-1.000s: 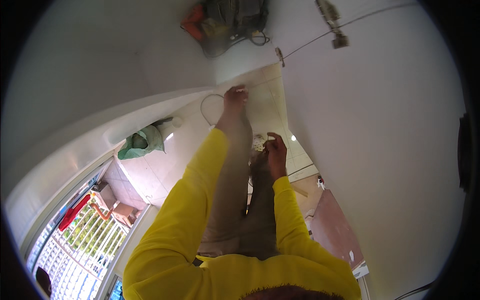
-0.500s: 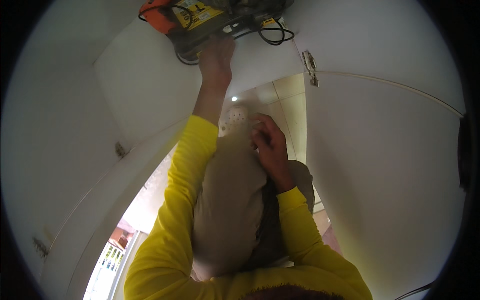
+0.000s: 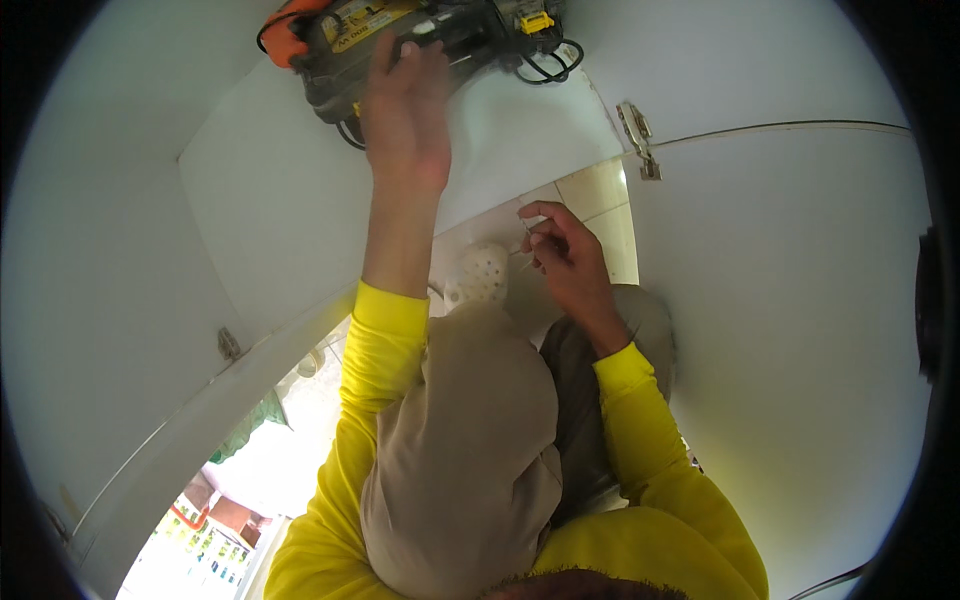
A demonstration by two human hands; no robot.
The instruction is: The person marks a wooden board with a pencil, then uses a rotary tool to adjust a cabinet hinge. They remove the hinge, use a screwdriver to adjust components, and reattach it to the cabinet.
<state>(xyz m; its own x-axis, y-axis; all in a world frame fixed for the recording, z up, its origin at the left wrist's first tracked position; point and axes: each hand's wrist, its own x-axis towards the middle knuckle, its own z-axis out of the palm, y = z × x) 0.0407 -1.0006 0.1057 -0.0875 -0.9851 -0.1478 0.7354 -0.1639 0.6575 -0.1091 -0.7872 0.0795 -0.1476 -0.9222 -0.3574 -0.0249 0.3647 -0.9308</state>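
My left hand (image 3: 408,110) reaches up to a dark power tool (image 3: 440,50) with a yellow label, lying inside the white cabinet. Its fingers are stretched out over the tool's near side and do not wrap round it. An orange part (image 3: 285,38) sits at the tool's left, and a black cord (image 3: 550,72) loops at its right. Lower down, my right hand (image 3: 568,262) is held above my bent legs, thumb and fingers drawn together. Something thin and small seems to be between the fingertips; its kind cannot be made out.
White cabinet panels (image 3: 780,300) stand close on both sides. A metal hinge (image 3: 638,140) juts out at the right, another hinge (image 3: 228,343) at the left. Below lie a tiled floor (image 3: 598,200) and my pale, perforated shoe (image 3: 478,275). Bright daylight enters at the lower left.
My left hand has shifted slightly left, its fingers now stretched out over the tool. My right hand has moved a little right. The whole view has tilted and shifted somewhat.
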